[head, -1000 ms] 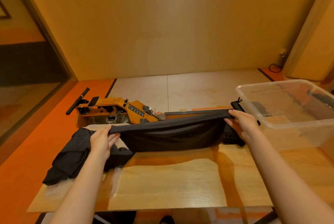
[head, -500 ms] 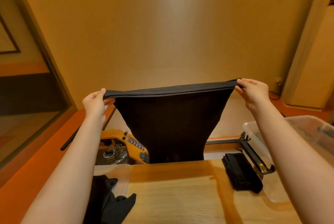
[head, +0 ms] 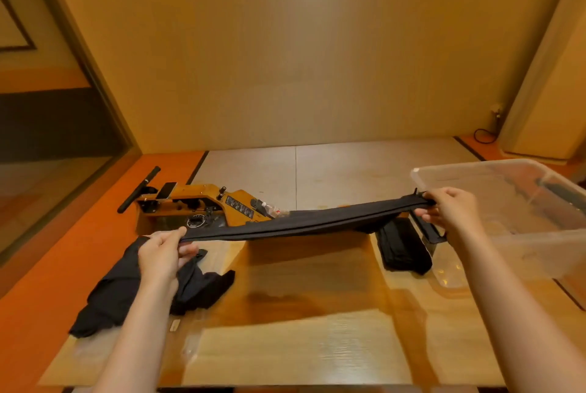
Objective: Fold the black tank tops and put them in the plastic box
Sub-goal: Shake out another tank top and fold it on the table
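Black tank top is stretched taut as a thin band between my hands, low over the table, left of the plastic box. Half a second ago I held it high and hanging full length, so I judge it is being laid down for folding. Left hand pinches the end far from the box and right hand the end at its rim, with a folded black piece just beside the box and an unfolded heap well apart.
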{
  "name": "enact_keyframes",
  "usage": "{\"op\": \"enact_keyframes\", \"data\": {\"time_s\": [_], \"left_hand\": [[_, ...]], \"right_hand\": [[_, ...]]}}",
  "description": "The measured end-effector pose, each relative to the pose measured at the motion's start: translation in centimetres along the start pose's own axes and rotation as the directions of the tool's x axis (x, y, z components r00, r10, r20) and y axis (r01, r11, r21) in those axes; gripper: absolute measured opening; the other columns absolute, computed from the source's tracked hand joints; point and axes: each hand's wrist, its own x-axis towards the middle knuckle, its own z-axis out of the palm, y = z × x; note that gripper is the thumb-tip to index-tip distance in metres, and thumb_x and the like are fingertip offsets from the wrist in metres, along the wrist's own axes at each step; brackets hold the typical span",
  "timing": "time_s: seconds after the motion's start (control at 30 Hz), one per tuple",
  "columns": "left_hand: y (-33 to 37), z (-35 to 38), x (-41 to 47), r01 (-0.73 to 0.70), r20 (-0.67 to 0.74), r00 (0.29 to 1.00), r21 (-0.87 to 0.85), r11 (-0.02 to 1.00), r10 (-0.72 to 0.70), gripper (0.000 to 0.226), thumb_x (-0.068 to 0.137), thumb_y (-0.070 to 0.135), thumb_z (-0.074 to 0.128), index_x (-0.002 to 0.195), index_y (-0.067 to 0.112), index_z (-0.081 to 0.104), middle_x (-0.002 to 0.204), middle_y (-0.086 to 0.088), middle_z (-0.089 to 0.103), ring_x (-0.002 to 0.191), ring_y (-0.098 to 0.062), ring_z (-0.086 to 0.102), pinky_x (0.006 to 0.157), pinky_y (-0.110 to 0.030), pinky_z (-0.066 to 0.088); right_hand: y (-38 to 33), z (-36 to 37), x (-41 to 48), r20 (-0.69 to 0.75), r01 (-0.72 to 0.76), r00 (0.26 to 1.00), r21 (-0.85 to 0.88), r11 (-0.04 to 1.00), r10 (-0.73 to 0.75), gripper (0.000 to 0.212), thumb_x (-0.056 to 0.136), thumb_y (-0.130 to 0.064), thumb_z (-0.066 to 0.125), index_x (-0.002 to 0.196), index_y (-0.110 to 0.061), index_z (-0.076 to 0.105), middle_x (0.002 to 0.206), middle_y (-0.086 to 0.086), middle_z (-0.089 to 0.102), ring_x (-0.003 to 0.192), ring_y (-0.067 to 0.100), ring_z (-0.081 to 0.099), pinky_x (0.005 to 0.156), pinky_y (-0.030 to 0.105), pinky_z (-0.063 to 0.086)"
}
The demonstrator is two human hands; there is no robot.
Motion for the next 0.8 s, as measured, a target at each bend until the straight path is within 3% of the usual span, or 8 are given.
{"op": "enact_keyframes", "data": {"time_s": [0.1,0.23,0.37,0.47,0.63,0.73,0.8], "left_hand": [[-4.8,-2.7,-2.9,0.075,0.009,0.997,0.046,0.996,-0.075,0.013,0.096,0.012,0.057,0.104,0.001,0.060,0.070,-0.012,0.057,0.046,-0.009,0.053,0.047,-0.019,0.048],[-9.7,-5.6,-6.4,0.129,0.033,0.991,0.097,0.987,-0.133,0.016,0.096,0.013,0.057,0.104,0.000,0.061,0.065,-0.016,0.058,0.043,-0.009,0.055,0.057,-0.024,0.049],[-13.0,-8.1,-8.7,0.181,0.040,0.982,0.124,0.976,-0.187,0.025,0.096,0.016,0.057,0.108,-0.006,0.061,0.064,-0.014,0.059,0.053,-0.017,0.056,0.056,-0.024,0.046],[-14.4,-9.5,-10.1,0.221,0.046,0.973,0.124,0.967,-0.228,0.023,0.096,0.016,0.057,0.109,-0.003,0.060,0.064,-0.011,0.060,0.060,-0.020,0.058,0.064,-0.029,0.048],[-14.8,-11.3,-11.6,0.196,0.116,0.971,0.124,0.973,-0.210,0.012,0.097,0.007,0.052,0.105,0.010,0.060,0.071,-0.013,0.058,0.046,-0.008,0.059,0.050,-0.019,0.052],[-14.6,-12.5,-11.9,0.185,0.240,0.945,0.169,0.968,-0.222,0.015,0.095,0.005,0.054,0.106,0.008,0.064,0.080,-0.016,0.067,0.062,-0.011,0.069,0.065,-0.022,0.058],[-14.1,-13.1,-12.2,0.168,0.333,0.916,0.182,0.969,-0.222,0.022,0.089,0.000,0.058,0.109,0.007,0.064,0.091,-0.016,0.073,0.079,-0.016,0.072,0.074,-0.021,0.058]], "right_hand": [[4.8,-2.1,-2.1,0.001,-0.078,0.997,-0.028,0.997,0.078,0.012,0.095,-0.008,0.052,0.091,-0.001,0.060,0.078,0.019,0.064,0.045,0.013,0.064,0.041,0.016,0.050],[10.0,-4.6,-5.2,-0.020,-0.168,0.986,-0.038,0.985,0.167,0.011,0.095,-0.008,0.052,0.092,0.000,0.060,0.079,0.020,0.063,0.045,0.012,0.065,0.042,0.016,0.050],[12.8,-6.3,-8.3,-0.049,-0.248,0.968,-0.044,0.968,0.246,0.009,0.095,-0.007,0.052,0.093,-0.001,0.060,0.077,0.018,0.063,0.048,0.014,0.064,0.043,0.015,0.051],[14.1,-7.2,-10.3,-0.040,-0.292,0.956,-0.039,0.956,0.290,0.009,0.096,-0.007,0.051,0.103,-0.005,0.057,0.081,0.017,0.064,0.058,0.019,0.064,0.042,0.015,0.051],[15.8,-8.7,-12.8,0.078,-0.278,0.955,-0.093,0.956,0.286,0.016,0.097,-0.009,0.051,0.107,-0.009,0.063,0.093,0.012,0.066,0.074,0.023,0.067,0.050,0.014,0.054],[16.9,-9.8,-13.7,0.210,-0.301,0.925,-0.105,0.948,0.317,0.016,0.093,-0.012,0.057,0.107,-0.006,0.065,0.099,0.016,0.070,0.081,0.024,0.071,0.062,0.018,0.058],[17.3,-10.5,-14.0,0.351,-0.290,0.882,-0.122,0.949,0.314,0.033,0.081,-0.014,0.071,0.113,-0.008,0.063,0.105,0.013,0.072,0.091,0.019,0.072,0.068,0.021,0.058]]}}
